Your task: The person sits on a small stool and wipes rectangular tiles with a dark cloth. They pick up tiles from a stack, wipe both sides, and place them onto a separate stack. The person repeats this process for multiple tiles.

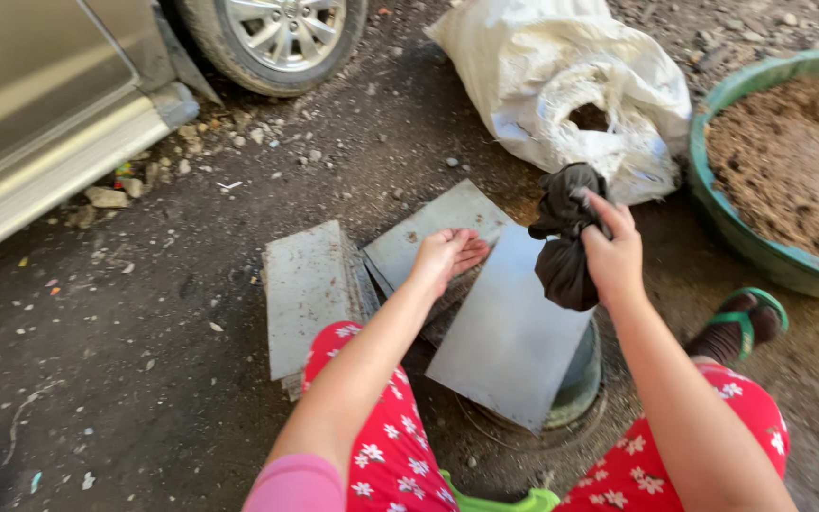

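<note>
Dark cloth [564, 248] clenched in right fingers [609, 248], left fingers [462, 251] open flat on grey sheet [509, 327].

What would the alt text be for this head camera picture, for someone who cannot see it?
A seated person's right hand holds a dark crumpled cloth over a grey metal sheet lying across a round container, while the left hand rests on the sheet's edge. More grey sheets, a white sack, a green basin of soil and a car wheel surround them on dirt ground.

Head view, steeply down, close.
</note>
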`<state>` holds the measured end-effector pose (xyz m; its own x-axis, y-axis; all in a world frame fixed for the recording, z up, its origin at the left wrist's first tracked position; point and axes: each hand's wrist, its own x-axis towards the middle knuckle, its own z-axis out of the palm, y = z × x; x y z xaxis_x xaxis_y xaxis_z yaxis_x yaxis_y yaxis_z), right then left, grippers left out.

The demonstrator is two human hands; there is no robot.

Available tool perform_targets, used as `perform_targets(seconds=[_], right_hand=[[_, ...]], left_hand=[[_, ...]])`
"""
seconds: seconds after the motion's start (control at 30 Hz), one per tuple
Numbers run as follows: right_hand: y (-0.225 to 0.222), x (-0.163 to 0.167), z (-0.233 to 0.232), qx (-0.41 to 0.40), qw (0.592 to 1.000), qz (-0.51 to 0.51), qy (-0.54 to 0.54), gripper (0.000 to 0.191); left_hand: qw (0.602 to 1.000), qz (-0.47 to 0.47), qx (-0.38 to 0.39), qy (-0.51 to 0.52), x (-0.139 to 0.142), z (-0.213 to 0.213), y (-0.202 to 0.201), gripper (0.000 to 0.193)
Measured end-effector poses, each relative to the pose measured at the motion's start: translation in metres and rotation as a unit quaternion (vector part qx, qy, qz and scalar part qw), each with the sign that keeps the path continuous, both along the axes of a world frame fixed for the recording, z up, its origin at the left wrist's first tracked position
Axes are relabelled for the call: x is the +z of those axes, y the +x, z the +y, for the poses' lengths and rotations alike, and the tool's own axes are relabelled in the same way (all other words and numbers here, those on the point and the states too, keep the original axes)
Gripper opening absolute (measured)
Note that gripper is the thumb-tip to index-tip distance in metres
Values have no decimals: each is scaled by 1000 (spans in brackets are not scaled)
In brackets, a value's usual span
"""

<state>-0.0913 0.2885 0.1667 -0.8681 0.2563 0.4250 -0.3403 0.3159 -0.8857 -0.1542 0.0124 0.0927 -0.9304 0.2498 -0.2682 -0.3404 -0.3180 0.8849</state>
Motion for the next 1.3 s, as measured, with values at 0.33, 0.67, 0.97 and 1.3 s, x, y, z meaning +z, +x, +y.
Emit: perform_targets(seconds=[0.33,0.67,0.97,1.3], right_hand=[[7,-21,-131,72,935,82,338,58],[-84,-23,-24,-162,926,12,341,56],[-49,30,67,-145,979,18,144,56],[28,63,96,-161,957,10,239,56]], left_hand=[[931,-76,76,350,-43,43,16,60],[976,153,152,17,11,-20,-15,45],[712,366,-210,-561,-83,62,30,56],[547,433,-363,-618,-86,182,-34,96]])
